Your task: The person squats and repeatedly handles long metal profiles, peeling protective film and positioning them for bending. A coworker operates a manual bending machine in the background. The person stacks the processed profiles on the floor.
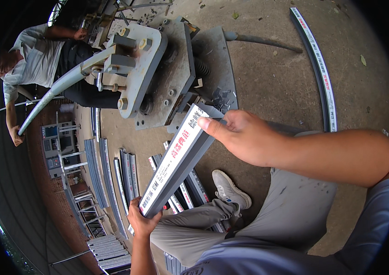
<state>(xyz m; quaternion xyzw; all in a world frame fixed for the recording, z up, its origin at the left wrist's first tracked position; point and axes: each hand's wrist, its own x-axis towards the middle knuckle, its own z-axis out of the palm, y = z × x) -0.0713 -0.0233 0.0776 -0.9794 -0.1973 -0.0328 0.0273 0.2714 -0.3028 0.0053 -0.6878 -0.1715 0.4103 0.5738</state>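
Observation:
A grey metal profile (172, 161), with a white film printed in red and black, slants across in front of me. My left hand (144, 219) is closed round its lower end. Near its upper end my right hand (242, 136) grips it, thumb on the white face and the other fingers partly hidden behind. That upper end lies at the lower part of a steel punch press (171, 78); whether it sits inside the tooling I cannot tell. Small metal offcuts (224, 98) lie on the press's plate beside it.
At the upper left a person (38, 59) holds the press's long lever (61, 85). More profiles (125, 172) lie on the floor to the left, with others under my legs. One long profile (318, 64) lies at the far right. A grey cabinet (52, 146) stands left.

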